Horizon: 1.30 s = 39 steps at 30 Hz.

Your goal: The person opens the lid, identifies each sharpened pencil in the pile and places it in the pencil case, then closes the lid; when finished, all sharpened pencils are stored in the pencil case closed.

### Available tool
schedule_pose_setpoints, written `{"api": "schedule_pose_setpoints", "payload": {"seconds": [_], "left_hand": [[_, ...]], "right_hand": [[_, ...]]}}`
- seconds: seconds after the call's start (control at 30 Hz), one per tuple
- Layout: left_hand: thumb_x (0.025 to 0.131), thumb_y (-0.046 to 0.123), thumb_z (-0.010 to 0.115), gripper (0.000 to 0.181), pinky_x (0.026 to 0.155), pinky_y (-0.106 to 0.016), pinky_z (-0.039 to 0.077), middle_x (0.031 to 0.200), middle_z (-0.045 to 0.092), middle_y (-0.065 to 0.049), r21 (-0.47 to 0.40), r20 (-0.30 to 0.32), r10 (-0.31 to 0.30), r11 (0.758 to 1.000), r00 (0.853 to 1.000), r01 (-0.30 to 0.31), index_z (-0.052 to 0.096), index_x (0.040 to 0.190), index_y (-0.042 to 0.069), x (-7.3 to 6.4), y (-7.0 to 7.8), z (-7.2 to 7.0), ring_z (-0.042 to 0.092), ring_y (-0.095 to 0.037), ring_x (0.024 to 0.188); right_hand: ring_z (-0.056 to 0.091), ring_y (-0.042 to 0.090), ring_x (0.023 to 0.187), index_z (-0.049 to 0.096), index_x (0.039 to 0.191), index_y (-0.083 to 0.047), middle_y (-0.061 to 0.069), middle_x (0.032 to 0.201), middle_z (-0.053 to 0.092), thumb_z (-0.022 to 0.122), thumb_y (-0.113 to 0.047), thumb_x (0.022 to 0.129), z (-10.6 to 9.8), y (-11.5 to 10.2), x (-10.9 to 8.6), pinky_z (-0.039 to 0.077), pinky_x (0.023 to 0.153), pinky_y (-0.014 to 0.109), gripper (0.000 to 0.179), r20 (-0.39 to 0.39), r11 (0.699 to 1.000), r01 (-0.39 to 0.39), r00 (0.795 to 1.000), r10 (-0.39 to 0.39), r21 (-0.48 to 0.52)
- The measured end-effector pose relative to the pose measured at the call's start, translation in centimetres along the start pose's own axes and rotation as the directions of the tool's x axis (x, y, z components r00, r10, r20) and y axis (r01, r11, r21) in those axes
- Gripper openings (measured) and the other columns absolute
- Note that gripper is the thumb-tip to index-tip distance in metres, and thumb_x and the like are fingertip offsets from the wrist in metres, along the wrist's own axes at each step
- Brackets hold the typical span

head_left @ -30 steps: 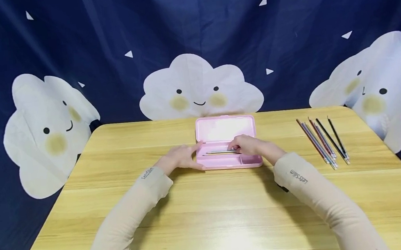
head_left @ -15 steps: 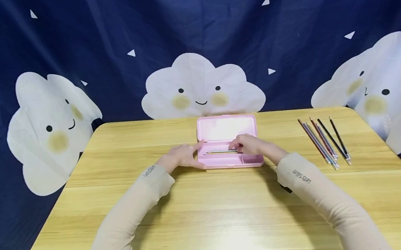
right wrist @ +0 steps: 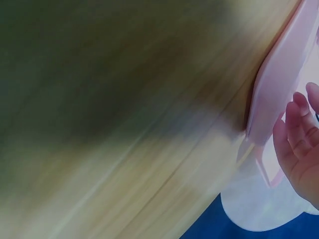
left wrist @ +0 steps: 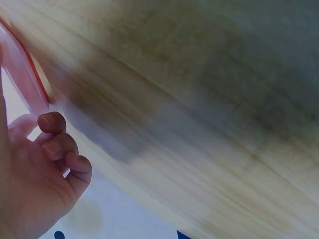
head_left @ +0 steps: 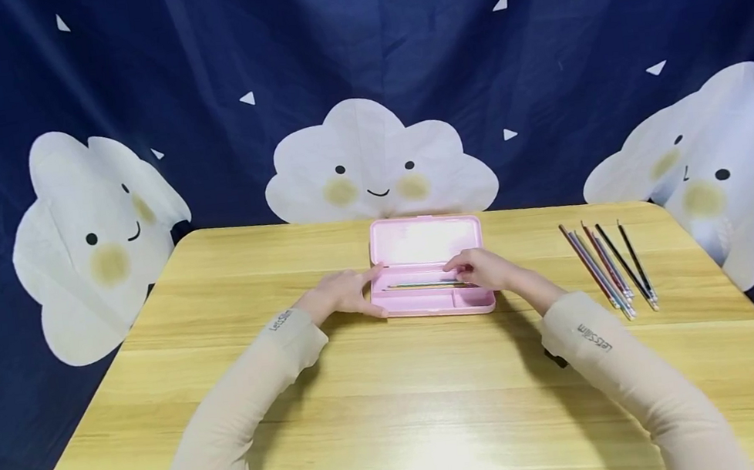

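A pink pencil case [head_left: 420, 304] lies on the table with its lid raised at the back. Several pencils [head_left: 425, 285] rest lengthwise in its long compartment. My left hand [head_left: 342, 293] holds the case's left end between thumb and index finger; in the left wrist view the other fingers of that hand [left wrist: 45, 179] are loosely curled beside the case's edge [left wrist: 25, 74]. Over the right end of the pencils is my right hand [head_left: 486, 269], its fingertips inside the case. Loosely bent fingers [right wrist: 294, 129] show in the right wrist view, with no pencil visible among them.
To the right of the case, several dark, red and bluish pencils [head_left: 608, 271] lie in a loose fan on the wooden table [head_left: 396, 403]. Behind the table hangs a dark blue cloth [head_left: 191, 78] with white clouds.
The right hand has shifted right along the pencils in the case, leaving more of their length visible. The left hand stays at the case's left end.
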<state>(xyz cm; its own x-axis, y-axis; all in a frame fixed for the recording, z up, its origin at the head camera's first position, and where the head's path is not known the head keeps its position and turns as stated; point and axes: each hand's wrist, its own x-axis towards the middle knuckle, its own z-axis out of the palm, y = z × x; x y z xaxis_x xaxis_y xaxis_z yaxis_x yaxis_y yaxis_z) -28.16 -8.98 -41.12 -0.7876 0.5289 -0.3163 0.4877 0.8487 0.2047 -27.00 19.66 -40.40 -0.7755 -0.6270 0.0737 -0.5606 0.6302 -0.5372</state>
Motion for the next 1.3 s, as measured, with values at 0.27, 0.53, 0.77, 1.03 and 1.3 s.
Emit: {"api": "schedule_pose_setpoints", "payload": {"seconds": [0.27, 0.53, 0.77, 1.03, 1.3], "left_hand": [[0.066, 0.070, 0.062, 0.105, 0.089, -0.039, 0.042, 0.138, 0.041, -0.017, 0.003, 0.010, -0.005, 1.000, 1.000, 0.005, 0.012, 0.147, 0.025, 0.0, 0.0, 0.0, 0.047, -0.026, 0.118], [0.066, 0.070, 0.062, 0.105, 0.091, -0.040, 0.041, 0.139, 0.040, -0.016, -0.008, 0.004, 0.001, 1.000, 1.000, -0.001, 0.013, 0.147, 0.025, 0.1, -0.2, 0.2, 0.045, -0.027, 0.120], [0.066, 0.070, 0.062, 0.106, 0.089, -0.040, 0.042, 0.138, 0.042, -0.017, -0.003, 0.000, 0.013, 1.000, 1.000, -0.013, 0.013, 0.148, 0.023, 0.0, -0.1, 0.2, 0.047, -0.027, 0.118], [0.066, 0.069, 0.063, 0.106, 0.090, -0.040, 0.042, 0.137, 0.042, -0.018, -0.011, -0.007, 0.015, 1.000, 1.000, -0.015, 0.014, 0.148, 0.022, 0.2, -0.1, 0.2, 0.047, -0.028, 0.117], [0.067, 0.068, 0.063, 0.107, 0.093, -0.040, 0.039, 0.139, 0.040, -0.016, -0.018, -0.006, 0.022, 1.000, 1.000, -0.022, 0.013, 0.148, 0.021, 0.2, -0.2, 0.2, 0.045, -0.028, 0.120]], "right_hand": [[0.049, 0.017, 0.071, 0.063, 0.101, 0.011, 0.013, 0.081, 0.063, 0.059, 0.007, 0.082, -1.0, 1.0, -1.9, 0.042, 0.069, 0.032, 0.020, -0.027, 0.998, -0.061, 0.998, 0.061, 0.020], [0.045, 0.013, 0.068, 0.062, 0.103, 0.011, 0.008, 0.074, 0.058, 0.059, 0.007, 0.082, -1.8, 2.0, -4.0, 0.038, 0.063, 0.025, 0.022, -0.069, 0.996, -0.081, 0.994, 0.084, 0.037], [0.047, 0.014, 0.071, 0.061, 0.104, 0.013, 0.009, 0.078, 0.060, 0.059, 0.006, 0.083, -2.6, 3.0, -5.9, 0.041, 0.065, 0.027, 0.022, -0.078, 0.992, -0.118, 0.990, 0.121, 0.044], [0.050, 0.015, 0.075, 0.058, 0.109, 0.012, 0.010, 0.083, 0.061, 0.059, 0.002, 0.085, -3.5, 4.1, -8.3, 0.043, 0.067, 0.027, 0.026, -0.044, 0.974, -0.215, 0.975, 0.218, 0.067], [0.053, 0.015, 0.077, 0.057, 0.111, 0.013, 0.015, 0.088, 0.062, 0.058, 0.000, 0.086, -4.0, 4.9, -10.7, 0.044, 0.065, 0.027, 0.029, -0.048, 0.963, -0.265, 0.962, 0.267, 0.051]]}}
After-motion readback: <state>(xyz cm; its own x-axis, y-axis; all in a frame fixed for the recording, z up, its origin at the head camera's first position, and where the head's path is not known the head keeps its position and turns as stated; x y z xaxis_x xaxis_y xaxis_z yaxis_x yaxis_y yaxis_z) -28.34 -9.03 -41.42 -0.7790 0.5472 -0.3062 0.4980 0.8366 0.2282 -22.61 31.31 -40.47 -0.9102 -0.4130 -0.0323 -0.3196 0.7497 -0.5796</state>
